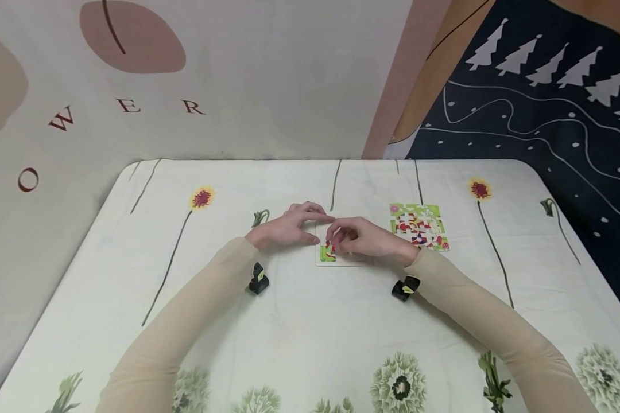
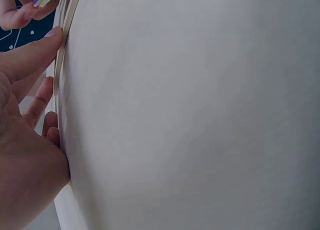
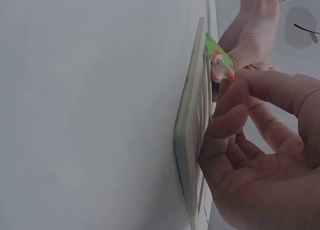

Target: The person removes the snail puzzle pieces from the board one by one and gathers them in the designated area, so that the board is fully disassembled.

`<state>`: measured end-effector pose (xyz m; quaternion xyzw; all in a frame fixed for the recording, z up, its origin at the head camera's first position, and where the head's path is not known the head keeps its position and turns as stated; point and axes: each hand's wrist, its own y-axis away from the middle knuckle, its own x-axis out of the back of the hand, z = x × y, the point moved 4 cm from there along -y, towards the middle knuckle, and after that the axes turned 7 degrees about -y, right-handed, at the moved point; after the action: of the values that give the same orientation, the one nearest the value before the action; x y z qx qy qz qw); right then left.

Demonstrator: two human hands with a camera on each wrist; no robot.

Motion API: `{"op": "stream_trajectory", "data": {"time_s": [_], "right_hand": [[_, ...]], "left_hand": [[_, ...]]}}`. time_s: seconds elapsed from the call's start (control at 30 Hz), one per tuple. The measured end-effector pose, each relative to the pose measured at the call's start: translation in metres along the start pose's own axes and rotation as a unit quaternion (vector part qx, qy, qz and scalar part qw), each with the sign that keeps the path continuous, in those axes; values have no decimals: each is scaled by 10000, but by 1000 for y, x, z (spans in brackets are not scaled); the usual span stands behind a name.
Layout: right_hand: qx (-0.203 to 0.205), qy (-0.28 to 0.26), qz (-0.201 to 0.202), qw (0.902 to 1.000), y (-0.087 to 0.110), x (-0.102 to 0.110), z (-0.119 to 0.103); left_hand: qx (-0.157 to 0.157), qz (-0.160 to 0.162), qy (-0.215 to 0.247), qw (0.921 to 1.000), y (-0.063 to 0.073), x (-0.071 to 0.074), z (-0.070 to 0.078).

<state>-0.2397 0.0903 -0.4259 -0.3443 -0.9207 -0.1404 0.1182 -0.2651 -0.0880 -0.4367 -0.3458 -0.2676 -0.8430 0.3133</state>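
Note:
A shallow, pale puzzle tray (image 1: 344, 264) lies flat in front of me, largely covered by my hands. Beside it, my left hand (image 1: 287, 227) has its index finger extended along the far side and its thumb at the tray's left edge. My right hand (image 1: 364, 238) reaches over the tray. Between thumb and index finger it pinches a green and red puzzle piece (image 3: 220, 57), tilted up from the tray in the right wrist view. Green and red print (image 1: 328, 254) shows at the tray's lower left corner; whether it is all one piece is too small to tell.
To the right of the tray, a green-bordered puzzle (image 1: 418, 226) with red and white shapes lies on the table. A white flower-print cloth (image 1: 289, 344) covers the table. Patterned fabric (image 1: 289, 86) hangs behind it.

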Motion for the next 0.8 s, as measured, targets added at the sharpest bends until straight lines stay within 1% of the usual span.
{"op": "stream_trajectory", "data": {"time_s": [0.2, 0.4, 0.63, 0.8], "right_hand": [[64, 60, 97, 9999, -1, -1, -1], [203, 143, 304, 9992, 3, 3, -3], [15, -26, 502, 9987, 11, 12, -4], [-19, -107, 599, 9981, 15, 16, -3]], "left_hand": [[35, -15, 23, 10000, 1, 1, 0], [-28, 10, 15, 10000, 0, 0, 1], [-97, 26, -23, 9999, 0, 0, 0], [-98, 14, -20, 9999, -1, 0, 0]]}}
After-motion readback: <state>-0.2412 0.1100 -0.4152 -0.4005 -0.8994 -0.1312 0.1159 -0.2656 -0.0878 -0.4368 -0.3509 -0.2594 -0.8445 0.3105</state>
